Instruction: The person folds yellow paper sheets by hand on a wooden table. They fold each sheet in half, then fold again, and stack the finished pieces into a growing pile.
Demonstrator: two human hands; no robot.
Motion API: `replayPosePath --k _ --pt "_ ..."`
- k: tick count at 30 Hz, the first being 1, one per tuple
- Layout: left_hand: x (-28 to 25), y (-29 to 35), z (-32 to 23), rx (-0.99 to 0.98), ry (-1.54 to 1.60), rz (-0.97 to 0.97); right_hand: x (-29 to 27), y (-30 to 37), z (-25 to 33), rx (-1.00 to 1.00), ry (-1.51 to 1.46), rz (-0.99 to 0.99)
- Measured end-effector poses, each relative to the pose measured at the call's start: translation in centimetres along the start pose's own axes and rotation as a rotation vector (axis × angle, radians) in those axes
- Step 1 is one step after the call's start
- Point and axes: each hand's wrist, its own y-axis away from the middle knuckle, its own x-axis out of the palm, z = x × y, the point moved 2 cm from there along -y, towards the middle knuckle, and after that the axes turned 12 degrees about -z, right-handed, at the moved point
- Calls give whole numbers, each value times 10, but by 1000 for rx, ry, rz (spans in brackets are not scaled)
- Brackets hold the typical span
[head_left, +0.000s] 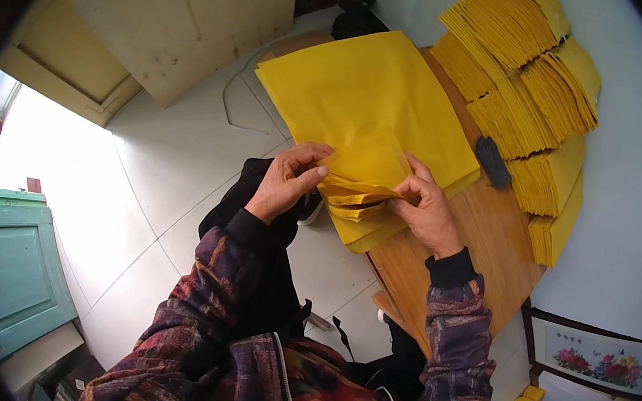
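Note:
My hands work on a folded bundle of yellow paper (361, 193) at the near edge of a large pile of yellow sheets (365, 87). The pile lies on a brown wooden table (482, 243). On the bundle's right side, my right hand (428, 217) pinches its layered edge between thumb and fingers. My left hand (289, 179) closes its thumb and fingertips on the left edge. Several bent layers bulge toward me between the hands. The fingertips are partly hidden by the paper.
Stacks of folded yellow paper (537, 106) lean by the wall at the table's far right. A dark grey cloth-like piece (493, 163) lies beside them. Wooden panels (176, 10) stand at the far left, a green cabinet door (16, 269) at the left. A framed flower picture (592, 357) is at right.

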Motion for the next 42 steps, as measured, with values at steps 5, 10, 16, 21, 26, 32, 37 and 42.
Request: replayPosePath --k 5,10,16,21,26,32,37,42 --pt "0 -2 1 45 -19 18 0 1 -2 36 -4 4" --pt "1 -4 6 63 9 16 -2 2 1 -29 73 1" --pt "2 -6 8 124 -11 -14 -2 4 5 -23 112 11" --pt "3 -6 11 72 -24 -69 -2 6 11 -46 161 -76" --pt "8 -7 16 107 -25 -174 3 12 17 -217 237 -245" --pt "11 -6 22 88 5 -232 5 17 15 -324 250 -216" --pt "11 -6 21 128 -21 -246 -1 13 6 -282 315 -76" --pt "11 -6 21 79 -25 -252 -4 11 3 -226 261 -16"
